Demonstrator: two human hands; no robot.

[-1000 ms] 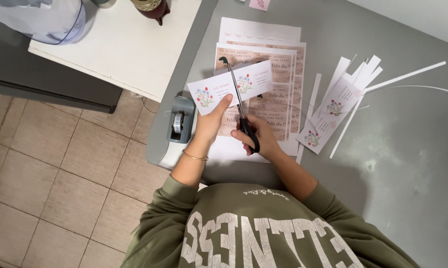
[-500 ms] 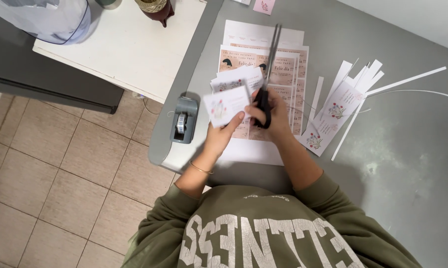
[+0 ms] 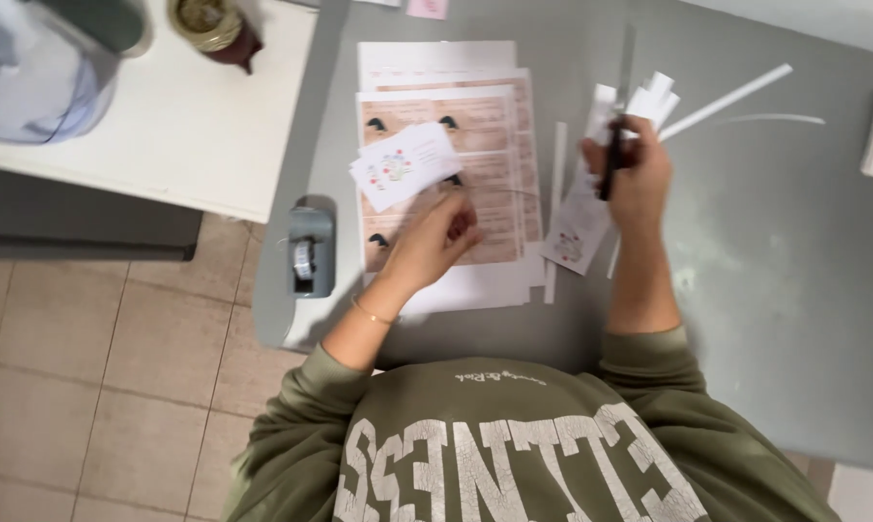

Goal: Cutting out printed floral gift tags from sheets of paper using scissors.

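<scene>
Our left hand (image 3: 441,232) pinches a small cut card (image 3: 405,166) by its lower edge, fingers together on it, holding it above the printed sheets (image 3: 456,135). Our right hand (image 3: 635,174) is closed around scissors (image 3: 615,126), blades up and blurred; we cannot tell whether they are apart. It sits over the pile of cut cards (image 3: 577,232) and white strips (image 3: 727,97) on the grey surface (image 3: 794,290). Judgement: we keep the pinch light at the edge, card flat, blades pointed away from the left hand. A tape dispenser (image 3: 311,253) sits at the left edge.
</scene>
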